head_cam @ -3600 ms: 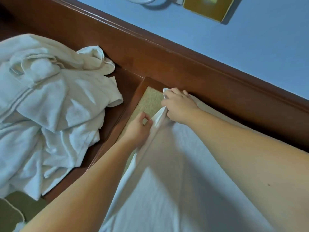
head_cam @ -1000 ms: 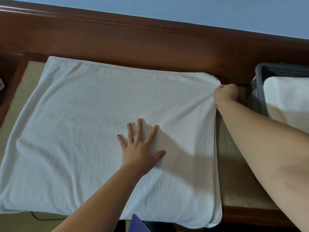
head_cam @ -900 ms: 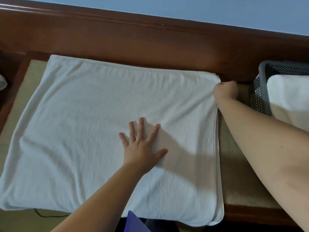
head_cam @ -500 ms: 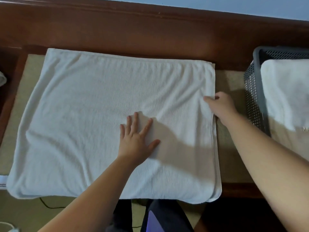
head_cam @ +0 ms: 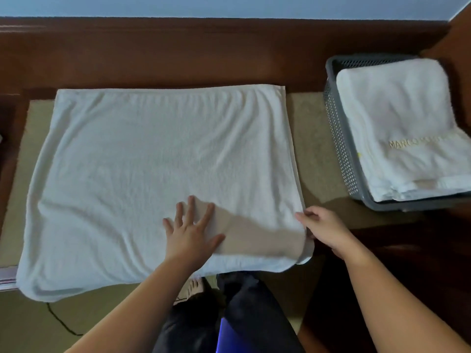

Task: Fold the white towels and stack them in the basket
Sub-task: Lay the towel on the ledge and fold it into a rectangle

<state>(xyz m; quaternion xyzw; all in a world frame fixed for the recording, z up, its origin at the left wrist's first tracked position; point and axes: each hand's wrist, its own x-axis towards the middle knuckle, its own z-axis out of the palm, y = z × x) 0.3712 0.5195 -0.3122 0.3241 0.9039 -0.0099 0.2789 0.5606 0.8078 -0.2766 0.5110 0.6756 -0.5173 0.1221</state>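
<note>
— Where do we stand with this one?

— The white towel point(head_cam: 158, 174) lies spread on the tan pad point(head_cam: 309, 149) of the wooden bench point(head_cam: 178, 54), already doubled by the look of the layered right edge. Our left hand point(head_cam: 190, 233) rests flat on it near the front, fingers splayed, gripping nothing. Our right hand point(head_cam: 323, 229) is at the near right corner, fingers curled over the edge; we judge it is pinching the layers there, though the thumb is hidden under the cloth, so we cannot be sure.

— And the next fold?

— Probably right edge across to left. We want both layers caught in the pinch, or the lower one lags and the stack comes out crooked. The flat palm serves as our anchor and crease line, so we keep it pressed while the corner travels over.

— Anything to watch?

— The front edge hangs slightly over the bench, so it could slide toward our knees. We square the corners before smoothing.

— Then where?

— Into the grey basket point(head_cam: 339, 138) just to the right, on top of the folded towel point(head_cam: 397, 118) lying inside it.
</note>
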